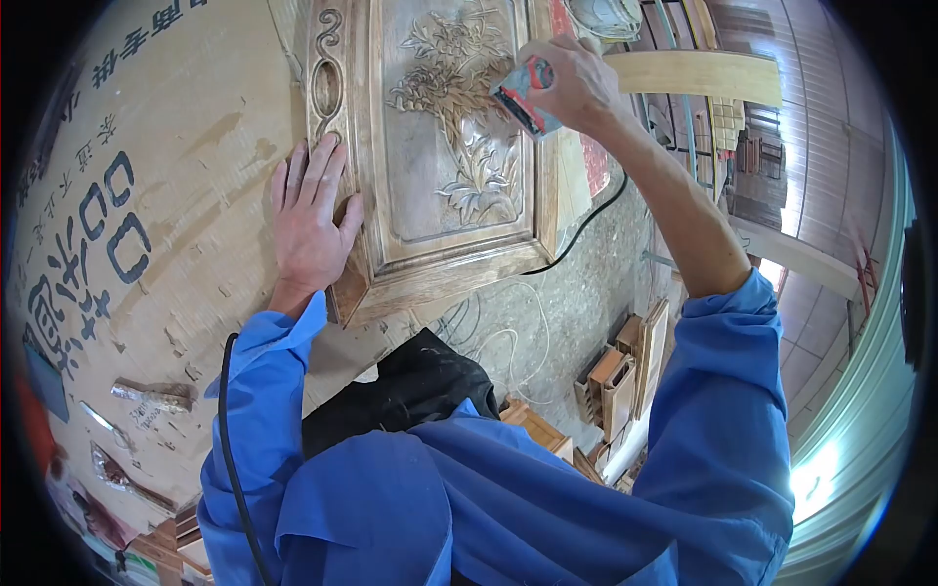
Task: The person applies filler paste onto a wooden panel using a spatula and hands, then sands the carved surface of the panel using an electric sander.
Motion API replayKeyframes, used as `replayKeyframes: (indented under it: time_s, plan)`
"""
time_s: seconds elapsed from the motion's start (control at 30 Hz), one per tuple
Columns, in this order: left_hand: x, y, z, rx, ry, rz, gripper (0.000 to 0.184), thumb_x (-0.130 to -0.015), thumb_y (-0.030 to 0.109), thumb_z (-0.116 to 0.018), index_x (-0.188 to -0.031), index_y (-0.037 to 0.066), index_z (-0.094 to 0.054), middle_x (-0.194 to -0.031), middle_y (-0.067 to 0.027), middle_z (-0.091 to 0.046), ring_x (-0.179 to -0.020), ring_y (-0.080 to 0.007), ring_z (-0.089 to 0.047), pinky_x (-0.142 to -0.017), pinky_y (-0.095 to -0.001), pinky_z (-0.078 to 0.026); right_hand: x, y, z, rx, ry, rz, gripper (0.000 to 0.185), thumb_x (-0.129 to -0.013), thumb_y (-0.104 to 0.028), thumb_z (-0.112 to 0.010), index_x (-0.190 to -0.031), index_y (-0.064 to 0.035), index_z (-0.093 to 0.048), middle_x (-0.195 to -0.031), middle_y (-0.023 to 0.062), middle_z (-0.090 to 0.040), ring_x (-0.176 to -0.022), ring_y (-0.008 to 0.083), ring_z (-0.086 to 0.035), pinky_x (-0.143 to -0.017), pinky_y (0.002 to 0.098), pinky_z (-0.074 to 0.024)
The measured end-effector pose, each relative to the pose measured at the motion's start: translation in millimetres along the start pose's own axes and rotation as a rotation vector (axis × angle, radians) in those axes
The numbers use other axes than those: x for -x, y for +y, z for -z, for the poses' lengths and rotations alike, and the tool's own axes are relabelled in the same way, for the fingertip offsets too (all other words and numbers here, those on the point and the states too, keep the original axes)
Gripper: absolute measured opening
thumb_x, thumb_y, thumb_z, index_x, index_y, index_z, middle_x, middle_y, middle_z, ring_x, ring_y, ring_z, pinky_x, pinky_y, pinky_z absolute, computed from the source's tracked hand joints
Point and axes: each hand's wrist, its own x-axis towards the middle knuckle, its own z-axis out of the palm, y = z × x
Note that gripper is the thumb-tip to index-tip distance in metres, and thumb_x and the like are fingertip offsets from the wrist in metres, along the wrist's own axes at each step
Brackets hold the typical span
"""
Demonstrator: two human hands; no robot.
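Observation:
A carved wooden panel (445, 127) with raised flowers and a moulded frame lies on a cardboard-covered surface. My right hand (576, 83) is wrapped round a red and grey tool (528, 98), held at the panel's right side over the frame and the edge of the carving. Flat on the left edge of the frame, near an oval carved detail, rests my left hand (315, 210), its fingers stretched out and nothing held in it. The underside of the tool is partly hidden.
Printed cardboard (195, 195) spreads at the left, with a plastic-wrapped item (151, 396) and a brush-like tool (127, 474). A black cable (586, 230) runs beside the panel. Wooden pieces (620, 381) stand on the floor at the lower right.

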Motion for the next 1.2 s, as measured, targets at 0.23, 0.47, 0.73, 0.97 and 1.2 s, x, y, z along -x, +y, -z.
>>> replayKeyframes:
  time_s: [0.23,0.47,0.73,0.97,1.2]
  plan:
    - [-4.3,-1.5,1.1,0.004,0.032,0.015,0.065,-0.09,0.018,-0.071,-0.151,0.007,-0.051,-0.16,-0.0059,-0.048,-0.147,-0.036,-0.043,-0.123,-0.0487,-0.027,0.7,8.7,-5.8,0.03,0.058,-0.135,0.04,-0.073,-0.024,-0.077,-0.113,-0.0243,-0.073,-0.108,0.0057,-0.068,-0.102,0.0303,-0.06,-0.083,0.0427,-0.0543]
    - [1.3,4.7,1.9,0.013,-0.004,0.007,0.065,-0.091,0.019,-0.07,-0.151,0.007,-0.051,-0.16,-0.0059,-0.048,-0.147,-0.036,-0.043,-0.123,-0.0485,-0.026,-0.4,12.4,-15.2,-0.065,0.041,-0.322,0.039,-0.073,-0.023,-0.078,-0.112,-0.0234,-0.073,-0.113,0.0066,-0.068,-0.107,0.0317,-0.059,-0.086,0.045,-0.054]
    - [-4.4,5.7,0.9,0.014,-0.008,0.022,0.065,-0.091,0.021,-0.069,-0.152,0.007,-0.051,-0.161,-0.0064,-0.048,-0.148,-0.0362,-0.042,-0.124,-0.0488,-0.025,-2.2,16.6,-7.5,-0.045,0.045,-0.18,0.039,-0.073,-0.021,-0.078,-0.112,-0.0229,-0.073,-0.113,0.0071,-0.067,-0.109,0.0316,-0.059,-0.087,0.0442,-0.0535]
    - [-1.7,2.1,4.1,0.027,-0.02,0.04,0.065,-0.091,0.022,-0.069,-0.151,0.006,-0.051,-0.161,-0.007,-0.048,-0.149,-0.036,-0.041,-0.124,-0.0481,-0.025,-39.8,-12.3,7.7,-0.089,-0.026,-0.189,0.038,-0.073,-0.02,-0.077,-0.11,-0.0226,-0.073,-0.113,0.0076,-0.067,-0.108,0.0311,-0.059,-0.087,0.0424,-0.0533]
    - [-0.2,1.5,3.0,0.054,0.028,0.044,0.064,-0.091,0.022,-0.07,-0.15,0.005,-0.051,-0.16,-0.0075,-0.048,-0.149,-0.0361,-0.041,-0.124,-0.0477,-0.025,-53.7,-42.5,15.4,0.195,-0.036,0.118,0.038,-0.073,-0.02,-0.077,-0.111,-0.0227,-0.073,-0.108,0.0084,-0.068,-0.102,0.0311,-0.06,-0.085,0.042,-0.0529]
